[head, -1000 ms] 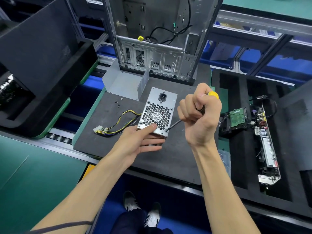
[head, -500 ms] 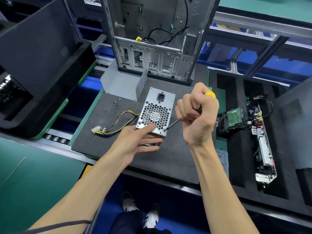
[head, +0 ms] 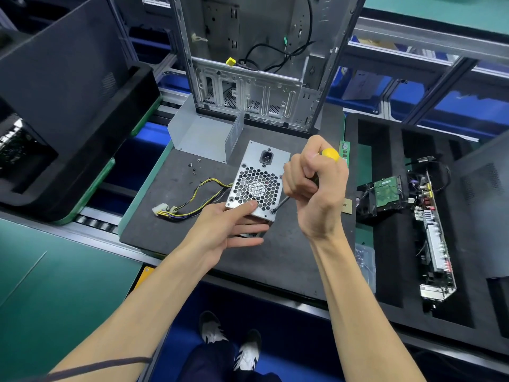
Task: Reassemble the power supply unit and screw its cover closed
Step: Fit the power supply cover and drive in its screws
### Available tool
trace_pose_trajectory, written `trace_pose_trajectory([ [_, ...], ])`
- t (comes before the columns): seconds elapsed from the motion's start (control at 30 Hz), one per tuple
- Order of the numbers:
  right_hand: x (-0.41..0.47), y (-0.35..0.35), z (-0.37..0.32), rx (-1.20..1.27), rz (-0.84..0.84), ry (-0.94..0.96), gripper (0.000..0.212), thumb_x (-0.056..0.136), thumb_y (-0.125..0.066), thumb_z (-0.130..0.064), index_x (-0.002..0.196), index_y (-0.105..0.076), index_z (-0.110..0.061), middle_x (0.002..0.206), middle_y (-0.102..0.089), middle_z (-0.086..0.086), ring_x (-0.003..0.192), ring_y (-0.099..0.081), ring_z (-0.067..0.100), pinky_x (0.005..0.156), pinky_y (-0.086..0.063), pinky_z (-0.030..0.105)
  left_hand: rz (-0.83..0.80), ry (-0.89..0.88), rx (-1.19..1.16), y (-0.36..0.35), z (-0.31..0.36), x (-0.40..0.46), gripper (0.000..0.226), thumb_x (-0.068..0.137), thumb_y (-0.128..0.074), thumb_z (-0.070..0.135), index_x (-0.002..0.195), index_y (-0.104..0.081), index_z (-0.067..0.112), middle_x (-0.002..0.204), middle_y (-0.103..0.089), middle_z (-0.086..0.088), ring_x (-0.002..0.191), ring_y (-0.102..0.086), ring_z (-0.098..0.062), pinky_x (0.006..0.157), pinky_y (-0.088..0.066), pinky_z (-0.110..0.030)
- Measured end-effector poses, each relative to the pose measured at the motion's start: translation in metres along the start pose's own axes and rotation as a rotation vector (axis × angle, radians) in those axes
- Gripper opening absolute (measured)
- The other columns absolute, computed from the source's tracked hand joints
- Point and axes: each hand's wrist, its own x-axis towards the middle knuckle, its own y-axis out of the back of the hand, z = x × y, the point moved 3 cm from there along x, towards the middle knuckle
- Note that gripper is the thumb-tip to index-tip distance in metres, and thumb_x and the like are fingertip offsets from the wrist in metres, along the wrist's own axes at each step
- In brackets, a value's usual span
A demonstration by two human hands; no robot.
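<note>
A silver sheet-metal power supply unit [head: 257, 179], box-shaped with a honeycomb fan grille and a black power socket, stands on a dark grey foam mat [head: 176, 216] on the bench. The left hand [head: 228, 227] steadies its near edge, fingers straight, thumb pressed on the grille. The right hand [head: 314, 186] is curled tight round a yellow-capped screwdriver [head: 329, 155], whose thin steel shaft meets the unit's near right corner. Yellow and black cables [head: 198, 197] trail left to white plugs. Small loose screws [head: 193, 164] lie behind. A bent metal cover [head: 201, 136] and an open computer chassis [head: 256, 78] stand beyond.
</note>
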Motion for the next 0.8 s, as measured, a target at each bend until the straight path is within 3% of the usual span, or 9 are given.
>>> trace_pose_trajectory([
  [0.13,-0.002,-0.007,-0.001,-0.154,-0.095,-0.050,0.043,0.103,-0.032,-0.041,0.082,-0.060,-0.015,0.057,-0.034,-0.003,0.051,-0.027,0.020,0.052,-0.024,0.034,0.000,0.007,0.000,0.000,0.001,0.000,0.021,0.092,-0.074,0.018,0.106,-0.069,0.003,0.100,-0.077,-0.019,0.092,-0.077,-0.033,0.062,-0.062,-0.036],
  [0.23,-0.002,-0.011,-0.012,-0.245,-0.108,0.021,0.017,0.105,-0.043,-0.021,0.095,-0.053,-0.010,0.072,-0.060,0.005,0.061,-0.056,0.025,0.058,-0.045,0.040,0.000,0.013,0.004,-0.001,0.001,0.000,0.027,0.092,-0.074,0.018,0.112,-0.068,0.001,0.102,-0.077,-0.020,0.093,-0.077,-0.032,0.062,-0.062,-0.035],
  [0.37,0.001,-0.013,-0.014,-0.260,-0.063,-0.037,0.010,0.104,-0.047,-0.025,0.101,-0.045,-0.016,0.061,-0.043,-0.007,0.053,-0.036,0.010,0.052,-0.032,0.022,0.013,0.007,-0.001,-0.003,0.000,-0.002,0.025,0.091,-0.074,0.018,0.109,-0.068,0.001,0.100,-0.077,-0.020,0.092,-0.077,-0.033,0.061,-0.062,-0.036],
  [0.47,-0.004,-0.013,-0.015,-0.322,-0.085,-0.042,0.019,0.105,-0.039,-0.020,0.110,-0.056,-0.013,0.076,-0.053,-0.005,0.069,-0.047,0.016,0.065,-0.036,0.026,0.024,0.005,-0.007,-0.003,0.001,-0.003,0.024,0.091,-0.074,0.017,0.107,-0.068,0.000,0.100,-0.077,-0.022,0.091,-0.077,-0.034,0.061,-0.062,-0.036],
  [0.53,-0.008,-0.011,-0.019,-0.331,-0.083,0.006,0.003,0.102,-0.049,-0.009,0.104,-0.048,-0.009,0.082,-0.061,0.005,0.068,-0.056,0.019,0.066,-0.043,0.021,0.024,-0.001,-0.005,-0.004,0.001,-0.004,0.027,0.091,-0.074,0.016,0.111,-0.068,-0.001,0.102,-0.076,-0.023,0.091,-0.077,-0.034,0.061,-0.062,-0.036],
  [0.6,-0.010,-0.009,-0.019,-0.330,-0.062,0.003,0.011,0.103,-0.051,-0.013,0.103,-0.040,-0.012,0.071,-0.054,0.005,0.058,-0.048,0.013,0.060,-0.040,0.018,0.021,-0.007,-0.003,-0.005,0.001,-0.005,0.026,0.092,-0.073,0.016,0.112,-0.068,-0.001,0.101,-0.077,-0.022,0.091,-0.077,-0.034,0.061,-0.062,-0.036],
  [0.67,-0.011,-0.009,-0.017,-0.333,-0.078,-0.026,0.017,0.107,-0.039,-0.025,0.116,-0.048,-0.015,0.072,-0.046,0.000,0.064,-0.040,0.013,0.064,-0.035,0.024,0.025,-0.012,-0.005,-0.006,0.001,-0.005,0.025,0.092,-0.073,0.016,0.110,-0.067,0.000,0.100,-0.077,-0.022,0.091,-0.077,-0.034,0.061,-0.062,-0.036],
  [0.73,-0.012,-0.012,-0.016,-0.361,-0.101,-0.043,0.027,0.106,-0.034,-0.025,0.118,-0.057,-0.018,0.082,-0.050,-0.001,0.076,-0.045,0.017,0.072,-0.036,0.028,0.030,-0.015,-0.016,-0.007,0.001,-0.006,0.023,0.092,-0.073,0.015,0.108,-0.067,0.000,0.098,-0.077,-0.021,0.091,-0.077,-0.035,0.061,-0.063,-0.037],
  [0.8,-0.013,-0.015,-0.016,-0.373,-0.098,-0.024,0.014,0.104,-0.042,-0.017,0.110,-0.054,-0.014,0.085,-0.059,0.000,0.077,-0.055,0.016,0.072,-0.042,0.020,0.024,-0.020,-0.010,-0.008,0.001,-0.006,0.027,0.092,-0.072,0.015,0.112,-0.067,-0.003,0.100,-0.077,-0.022,0.091,-0.077,-0.035,0.061,-0.063,-0.037],
])
